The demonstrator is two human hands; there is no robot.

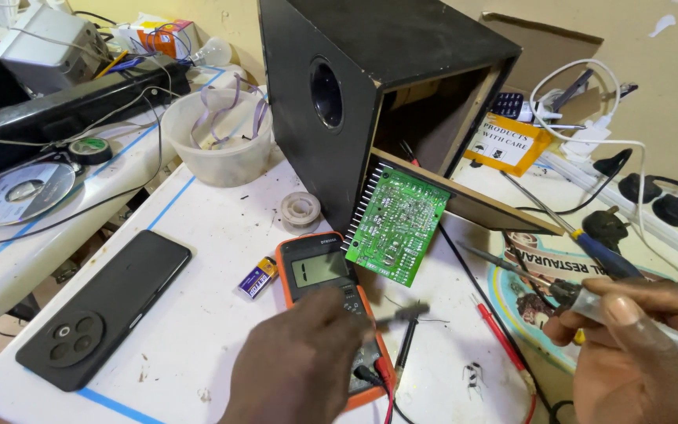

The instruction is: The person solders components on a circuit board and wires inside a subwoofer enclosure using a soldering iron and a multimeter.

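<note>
Our left hand (304,357) lies palm down over the lower half of the orange digital multimeter (331,302) at the front of the white tabletop (213,235), covering its dial; the fingers (347,314) are curled loosely onto it, pressing rather than gripping. Our right hand (637,345) comes in from the right edge with its fingers clenched around a slim tool (590,302) with a pale handle, thumb along the top. We cannot tell for sure what kind of tool it is.

We judge the main risks to be these. The tool's tip sits near the test leads (504,338) and the blue-handled screwdriver (590,243), so a slip could snag a lead and drag the meter. The green circuit board (394,224) leans out of the open back of the black speaker cabinet (370,86) on thin wires; a tug might pull it loose. The small battery (257,278) lies just beside the meter, and the black phone (103,306) rests near the tabletop's front edge, where a sweeping forearm could knock it off.

Both wrists are low, and the right one is angled inward.
</note>
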